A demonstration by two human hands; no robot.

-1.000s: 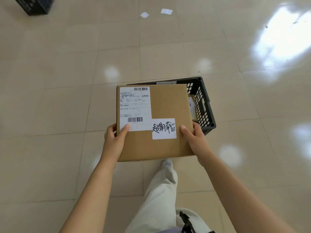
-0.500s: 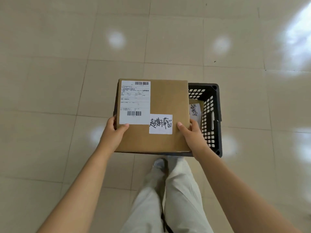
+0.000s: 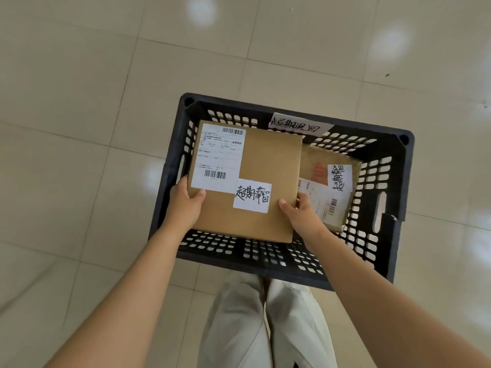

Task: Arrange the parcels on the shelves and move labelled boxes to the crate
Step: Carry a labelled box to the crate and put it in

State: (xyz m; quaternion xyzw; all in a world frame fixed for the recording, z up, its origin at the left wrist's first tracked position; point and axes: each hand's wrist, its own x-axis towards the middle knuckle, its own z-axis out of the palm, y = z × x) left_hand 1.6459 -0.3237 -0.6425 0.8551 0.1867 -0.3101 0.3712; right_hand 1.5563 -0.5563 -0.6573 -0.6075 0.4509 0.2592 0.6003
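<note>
A flat brown cardboard box (image 3: 268, 160) carries a printed shipping label and a white handwritten sticker. My left hand (image 3: 184, 205) grips its near left edge, thumb on top. My right hand (image 3: 303, 212) grips its near right edge the same way. The box hangs level inside the left part of a black perforated plastic crate (image 3: 385, 235) on the floor; whether it touches the bottom is hidden. A second labelled parcel (image 3: 313, 160), also with a handwritten sticker, lies in the crate's right part.
A handwritten white label (image 3: 300, 126) is stuck on the crate's far rim. Pale glossy floor tiles (image 3: 79, 115) surround the crate on all sides. My legs in light trousers (image 3: 265, 328) stand just behind the crate's near wall.
The box has gone down from above the crate's left side into the crate. The view has tilted down and closed in on the crate. Both hands keep their hold.
</note>
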